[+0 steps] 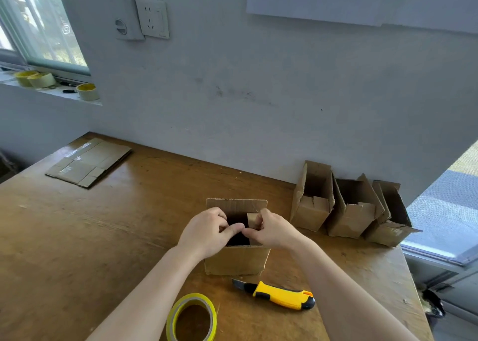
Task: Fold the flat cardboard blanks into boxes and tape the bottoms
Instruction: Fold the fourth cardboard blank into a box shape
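Observation:
A small cardboard box (236, 260) stands on the wooden table (77, 237) with its open end up and its far flap raised. My left hand (207, 233) curls over the box's left side flap, fingers inside the opening. My right hand (273, 230) pinches the right side flap, which stands half up. The thumbs nearly meet over the dark opening. A roll of yellow tape (191, 317) lies near the front edge. A yellow and black utility knife (280, 294) lies just in front of the box.
Three folded boxes (346, 224) lean in a row against the wall at the right. A stack of flat blanks (89, 162) lies at the table's far left. Several tape rolls (41, 80) sit on the window sill. The table's right edge runs beside a window.

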Tool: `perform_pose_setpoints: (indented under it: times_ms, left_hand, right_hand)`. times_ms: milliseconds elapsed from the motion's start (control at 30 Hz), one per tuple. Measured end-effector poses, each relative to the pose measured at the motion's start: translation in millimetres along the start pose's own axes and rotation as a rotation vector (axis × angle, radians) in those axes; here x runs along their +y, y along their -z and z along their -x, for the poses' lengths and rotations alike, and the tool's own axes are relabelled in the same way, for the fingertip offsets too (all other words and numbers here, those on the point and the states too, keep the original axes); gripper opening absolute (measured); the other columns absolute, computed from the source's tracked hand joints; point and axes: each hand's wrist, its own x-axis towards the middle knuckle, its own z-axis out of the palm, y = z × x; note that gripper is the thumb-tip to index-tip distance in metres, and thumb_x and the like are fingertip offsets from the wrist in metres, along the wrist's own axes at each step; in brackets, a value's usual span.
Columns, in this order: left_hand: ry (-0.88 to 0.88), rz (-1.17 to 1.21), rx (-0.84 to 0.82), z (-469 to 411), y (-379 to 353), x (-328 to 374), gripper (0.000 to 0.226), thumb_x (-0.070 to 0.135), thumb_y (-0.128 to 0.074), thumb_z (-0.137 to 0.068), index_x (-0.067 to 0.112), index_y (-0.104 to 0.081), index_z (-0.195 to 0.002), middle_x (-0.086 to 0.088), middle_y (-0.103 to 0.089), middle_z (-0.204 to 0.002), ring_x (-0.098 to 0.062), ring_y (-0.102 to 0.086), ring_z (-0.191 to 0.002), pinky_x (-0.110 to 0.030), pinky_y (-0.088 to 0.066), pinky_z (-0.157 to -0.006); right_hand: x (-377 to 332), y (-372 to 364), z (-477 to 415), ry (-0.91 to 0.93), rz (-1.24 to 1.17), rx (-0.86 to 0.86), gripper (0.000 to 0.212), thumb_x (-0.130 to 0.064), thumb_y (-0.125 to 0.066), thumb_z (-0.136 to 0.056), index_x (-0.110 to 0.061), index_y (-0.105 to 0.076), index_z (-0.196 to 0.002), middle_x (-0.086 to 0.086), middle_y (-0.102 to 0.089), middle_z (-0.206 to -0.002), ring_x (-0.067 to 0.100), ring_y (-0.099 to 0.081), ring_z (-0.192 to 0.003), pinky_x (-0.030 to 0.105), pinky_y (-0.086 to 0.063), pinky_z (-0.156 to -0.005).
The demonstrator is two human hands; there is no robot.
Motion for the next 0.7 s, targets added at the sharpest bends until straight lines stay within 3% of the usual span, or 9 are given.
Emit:
perform_pose_setpoints:
  times_ms: [133, 200, 267, 367, 433, 533, 633, 700]
  left_hand:
    - [-0.071, 0.025, -0.238, 4, 18, -12, 0.050, 0.075, -0.056, -0.072, 0.029, -0.069, -0.086, 0.018, -0.060, -0.092, -0.004, -0.057, -0.083, -0.019, -0.045, -0.067]
    - [-0.047, 0.085, -0.262, 5, 20, -19, 0.031, 0.060, -0.065, -0.078, 0.033, -0.069, -0.093, 0.020, -0.063, -0.096, -0.003, -0.060, -0.089, -0.020, -0.047, -0.073]
    - [0.018, 0.173, -0.153, 4, 18, -23, 0.028, 0.037, -0.066, -0.087, 0.032, -0.066, -0.115, 0.017, -0.065, -0.105, -0.003, -0.061, -0.097, -0.020, -0.049, -0.083]
    - [0.069, 0.222, -0.081, -2, 13, -21, 0.058, 0.018, -0.068, -0.088, 0.030, -0.045, -0.140, 0.010, -0.054, -0.117, -0.004, -0.059, -0.093, -0.019, -0.052, -0.085]
    - [0.077, 0.187, -0.073, -6, 9, -18, 0.079, 0.017, -0.070, -0.086, 0.032, -0.026, -0.149, 0.005, -0.037, -0.131, -0.007, -0.055, -0.094, -0.018, -0.053, -0.080]
    - [0.132, 0.054, -0.018, -9, 5, -18, 0.098, 0.027, -0.074, -0.082, 0.032, -0.006, -0.152, 0.000, -0.018, -0.145, -0.014, -0.043, -0.122, -0.027, -0.046, -0.096]
    - [0.110, -0.111, 0.037, -8, 5, -21, 0.086, 0.041, -0.076, -0.077, 0.026, -0.027, -0.147, -0.001, -0.020, -0.149, -0.020, -0.025, -0.137, -0.039, -0.030, -0.111]
    - [0.102, -0.112, 0.062, -7, 4, -22, 0.082, 0.043, -0.075, -0.077, 0.023, -0.031, -0.143, 0.000, -0.020, -0.154, -0.021, -0.019, -0.143, -0.040, -0.023, -0.115]
  right_hand:
    - [-4, 4, 2, 0.007, -0.016, -0.096, 0.065, -0.069, -0.052, -0.084, -0.017, -0.055, -0.124, 0.001, -0.059, -0.124, 0.018, -0.056, -0.109, 0.027, -0.045, -0.083]
    - [-6, 13, 5, -0.004, -0.096, -0.210, 0.075, -0.074, -0.056, -0.077, -0.020, -0.053, -0.130, -0.002, -0.055, -0.129, 0.018, -0.052, -0.117, 0.029, -0.044, -0.093]
    - [-2, 18, 5, 0.007, -0.107, -0.242, 0.071, -0.063, -0.067, -0.077, -0.021, -0.051, -0.133, -0.003, -0.053, -0.131, 0.018, -0.051, -0.118, 0.030, -0.044, -0.096]
    - [4, 11, 2, -0.006, -0.099, -0.052, 0.034, -0.031, -0.073, -0.082, -0.020, -0.060, -0.111, 0.001, -0.059, -0.112, 0.014, -0.056, -0.097, 0.026, -0.053, -0.080]
    - [2, 6, 3, -0.009, -0.035, 0.065, 0.026, -0.025, -0.074, -0.081, -0.020, -0.056, -0.099, 0.000, -0.057, -0.106, 0.013, -0.055, -0.090, 0.021, -0.048, -0.067]
    - [-7, 5, 5, -0.036, 0.077, 0.145, 0.040, -0.027, -0.077, -0.080, -0.019, -0.051, -0.109, 0.001, -0.054, -0.110, 0.014, -0.052, -0.090, 0.018, -0.042, -0.064]
    - [-14, 3, 2, -0.022, 0.279, 0.247, 0.074, -0.030, -0.080, -0.076, -0.015, -0.038, -0.135, 0.006, -0.055, -0.124, 0.022, -0.052, -0.111, 0.030, -0.050, -0.086]
    - [-17, 2, 0, -0.016, 0.364, 0.278, 0.096, -0.033, -0.082, -0.074, -0.017, -0.021, -0.147, 0.011, -0.046, -0.137, 0.028, -0.044, -0.126, 0.037, -0.046, -0.100]
